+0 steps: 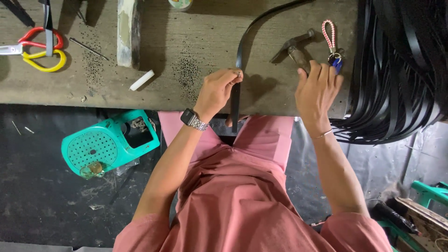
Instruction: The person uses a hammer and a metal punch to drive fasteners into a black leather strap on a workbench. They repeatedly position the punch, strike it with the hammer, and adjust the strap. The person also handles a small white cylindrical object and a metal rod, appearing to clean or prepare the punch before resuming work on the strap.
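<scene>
Black strap (236, 100) lies across the surface (186, 88) edge at 12 o'clock, left hand (215, 93) grip pinching it flat so it stays put. Right hand (317, 91), fingers spread, reaches onto the hammer (295, 49) handle at 1 o'clock, nothing clamped.

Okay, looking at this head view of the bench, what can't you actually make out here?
- Hammer: the handle end is hidden under the right hand, so its grip there can't be judged.
- Black strap: the far end runs off the top edge; the near end drops behind the bench edge.
- Left hand: its fingertips curl around the strap, hiding the contact.
- Scissors: the blades are cut off by the left edge.
- Dark specks: too small to identify.
</scene>
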